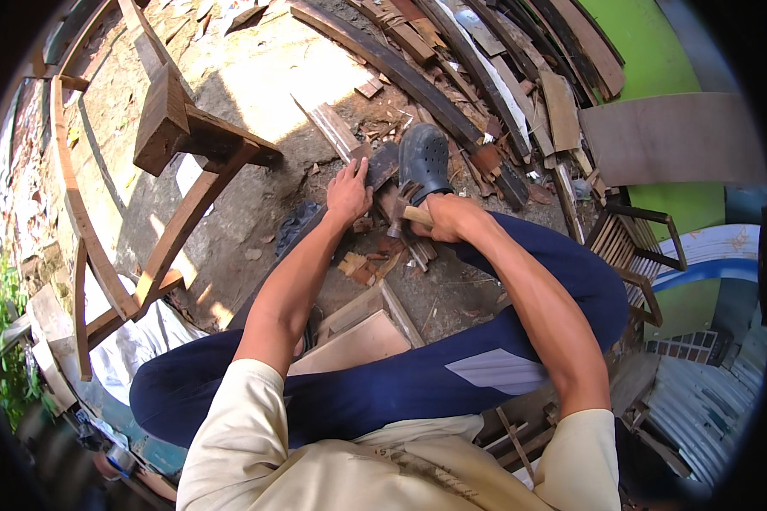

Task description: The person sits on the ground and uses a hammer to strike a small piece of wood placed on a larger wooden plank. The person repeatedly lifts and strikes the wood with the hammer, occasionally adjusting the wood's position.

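Observation:
My right hand (441,218) is wrapped round the wooden handle of a claw hammer (418,215). Its metal head is low over a narrow strip of wood (334,128), which runs slantwise along the ground between my feet. My left hand (349,194) rests with fingers stretched out at the edge of that strip, beside a dark clog (383,162). Against the strip's other side is my other foot, in a black clog (424,157) with holes. Any nail under the hammer head is too small to make out.
Wooden frame pieces (179,213) stand at the left. Planks and offcuts (477,77) are heaped at the far right. A slatted wooden rack (626,247) stands on the right, near corrugated sheets (707,409). Close to my legs sits a wooden box-like piece (362,341); wood chips (371,264) litter the ground.

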Demonstrator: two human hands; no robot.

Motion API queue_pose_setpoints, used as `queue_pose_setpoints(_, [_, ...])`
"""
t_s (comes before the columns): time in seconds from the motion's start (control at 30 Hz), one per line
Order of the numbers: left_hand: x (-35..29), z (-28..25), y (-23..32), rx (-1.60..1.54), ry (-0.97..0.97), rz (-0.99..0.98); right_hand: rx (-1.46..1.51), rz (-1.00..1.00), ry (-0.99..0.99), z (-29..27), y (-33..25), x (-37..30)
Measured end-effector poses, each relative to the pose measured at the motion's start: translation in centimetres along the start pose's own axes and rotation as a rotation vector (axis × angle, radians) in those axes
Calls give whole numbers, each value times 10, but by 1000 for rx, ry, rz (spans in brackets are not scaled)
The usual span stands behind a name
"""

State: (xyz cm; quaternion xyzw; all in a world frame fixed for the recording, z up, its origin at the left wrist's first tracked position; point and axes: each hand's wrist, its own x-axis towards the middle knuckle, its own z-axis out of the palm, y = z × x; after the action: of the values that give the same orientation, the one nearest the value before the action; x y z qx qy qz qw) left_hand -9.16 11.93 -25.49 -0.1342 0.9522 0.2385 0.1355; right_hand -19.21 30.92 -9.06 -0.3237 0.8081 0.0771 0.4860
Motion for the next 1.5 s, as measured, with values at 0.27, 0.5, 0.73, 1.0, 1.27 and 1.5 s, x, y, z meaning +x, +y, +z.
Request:
queue_pose_setpoints(0.27, [10,21,10,-248,170,-16,34,61,-11,-12,-10,2])
queue_pose_setpoints(0.5, [-40,19,-21,-196,258,-366,63,59,-16,-20,-5,3])
queue_pose_setpoints(0.73, [-100,35,-57,-262,31,-866,219,-94,336,-56,-4,14])
queue_pose_setpoints(1.0, [-106,26,-80,-372,-255,-725,203,-31,381,-64,-17,66])
queue_pose_setpoints(1.27, [-102,28,-81,-349,-278,-736,213,83,331,-100,-36,50])
queue_pose_setpoints(1.5, [-102,30,-83,-358,-305,-738,-51,-6,113,-95,-25,65])
